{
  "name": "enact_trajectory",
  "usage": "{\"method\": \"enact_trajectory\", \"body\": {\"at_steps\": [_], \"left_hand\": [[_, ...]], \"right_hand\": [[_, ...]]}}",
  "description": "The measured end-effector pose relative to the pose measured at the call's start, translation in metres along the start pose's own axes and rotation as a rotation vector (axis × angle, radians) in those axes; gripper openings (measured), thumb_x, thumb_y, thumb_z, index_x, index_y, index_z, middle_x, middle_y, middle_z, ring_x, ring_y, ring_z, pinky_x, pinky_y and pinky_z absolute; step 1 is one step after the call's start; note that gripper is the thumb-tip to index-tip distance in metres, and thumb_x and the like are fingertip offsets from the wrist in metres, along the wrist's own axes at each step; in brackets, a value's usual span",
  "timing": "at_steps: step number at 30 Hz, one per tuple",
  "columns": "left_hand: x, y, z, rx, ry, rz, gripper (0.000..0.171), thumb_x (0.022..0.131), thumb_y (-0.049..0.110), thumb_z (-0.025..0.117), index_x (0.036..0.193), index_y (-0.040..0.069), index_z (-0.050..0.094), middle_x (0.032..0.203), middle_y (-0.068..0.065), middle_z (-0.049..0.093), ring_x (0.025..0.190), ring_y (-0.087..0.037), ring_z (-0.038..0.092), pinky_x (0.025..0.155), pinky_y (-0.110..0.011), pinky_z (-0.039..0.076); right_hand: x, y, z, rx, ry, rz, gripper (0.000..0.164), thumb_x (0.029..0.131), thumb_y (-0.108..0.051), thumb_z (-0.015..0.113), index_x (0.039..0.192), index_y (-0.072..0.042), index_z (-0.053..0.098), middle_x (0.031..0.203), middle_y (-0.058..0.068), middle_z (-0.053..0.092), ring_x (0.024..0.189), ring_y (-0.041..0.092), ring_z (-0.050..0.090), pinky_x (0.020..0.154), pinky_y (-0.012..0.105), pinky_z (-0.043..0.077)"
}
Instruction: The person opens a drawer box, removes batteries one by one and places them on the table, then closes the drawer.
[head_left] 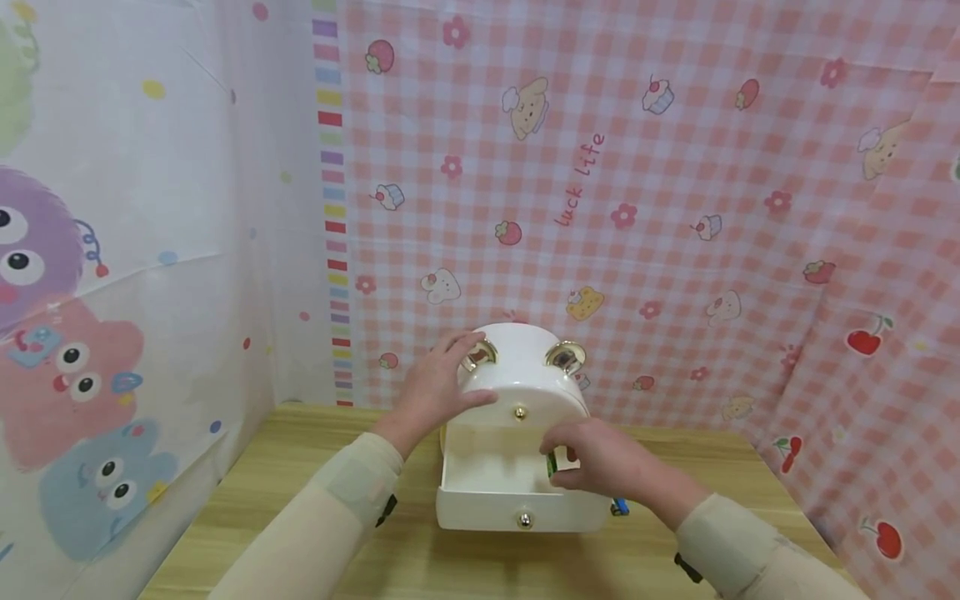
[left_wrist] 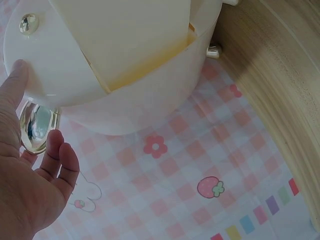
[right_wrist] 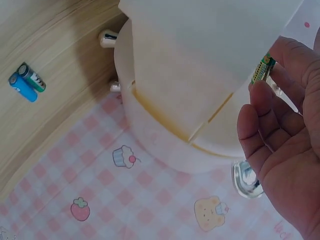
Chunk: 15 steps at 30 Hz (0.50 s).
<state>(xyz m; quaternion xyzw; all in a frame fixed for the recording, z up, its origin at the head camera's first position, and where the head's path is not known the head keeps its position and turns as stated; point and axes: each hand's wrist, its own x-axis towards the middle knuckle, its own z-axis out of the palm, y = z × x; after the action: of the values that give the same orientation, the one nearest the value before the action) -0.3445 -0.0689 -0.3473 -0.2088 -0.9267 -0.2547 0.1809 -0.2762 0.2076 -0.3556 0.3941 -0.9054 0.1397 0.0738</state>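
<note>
A white mini drawer cabinet (head_left: 519,354) with gold bear ears stands on the table, its lower drawer (head_left: 483,510) pulled out. My left hand (head_left: 438,387) rests against its upper left side, around the gold ear (left_wrist: 39,127). The left thumb touches the white front, while two fingers curl loosely beside the ear in the left wrist view. Over the right side of the open drawer, my right hand (head_left: 600,458) pinches a green battery (right_wrist: 263,68) between thumb and fingertips. Fingers partly cover this battery.
Right of the cabinet, a blue battery (right_wrist: 22,88) and a green-and-black battery (right_wrist: 33,77) lie side by side on the wooden table (head_left: 300,500). A pink checked cloth (head_left: 637,267) hangs behind, and a white printed cloth (head_left: 187,333) hangs at the left.
</note>
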Motion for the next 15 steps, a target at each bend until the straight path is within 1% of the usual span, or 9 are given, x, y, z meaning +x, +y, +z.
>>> {"method": "enact_trajectory", "body": {"at_steps": [7, 15], "left_hand": [[0.000, -0.001, 0.001, 0.013, -0.002, 0.004, 0.093, 0.084, 0.053, 0.089, 0.162, 0.026, 0.046, 0.164, -0.003, 0.048, 0.136, -0.038, 0.061, 0.107, -0.056, 0.057], [0.000, 0.000, 0.000, 0.016, -0.006, -0.005, 0.095, 0.083, 0.054, 0.089, 0.162, 0.027, 0.045, 0.165, -0.003, 0.047, 0.135, -0.038, 0.062, 0.106, -0.055, 0.058]], "right_hand": [[-0.010, 0.006, -0.005, 0.007, 0.012, 0.033, 0.022, 0.084, -0.012, 0.091, 0.101, -0.013, 0.077, 0.100, -0.006, 0.076, 0.079, 0.006, 0.064, 0.069, 0.020, 0.056], [-0.018, 0.010, -0.012, -0.007, 0.024, 0.070, 0.025, 0.083, -0.013, 0.092, 0.104, -0.011, 0.078, 0.102, -0.004, 0.077, 0.079, 0.005, 0.063, 0.068, 0.020, 0.056]]}}
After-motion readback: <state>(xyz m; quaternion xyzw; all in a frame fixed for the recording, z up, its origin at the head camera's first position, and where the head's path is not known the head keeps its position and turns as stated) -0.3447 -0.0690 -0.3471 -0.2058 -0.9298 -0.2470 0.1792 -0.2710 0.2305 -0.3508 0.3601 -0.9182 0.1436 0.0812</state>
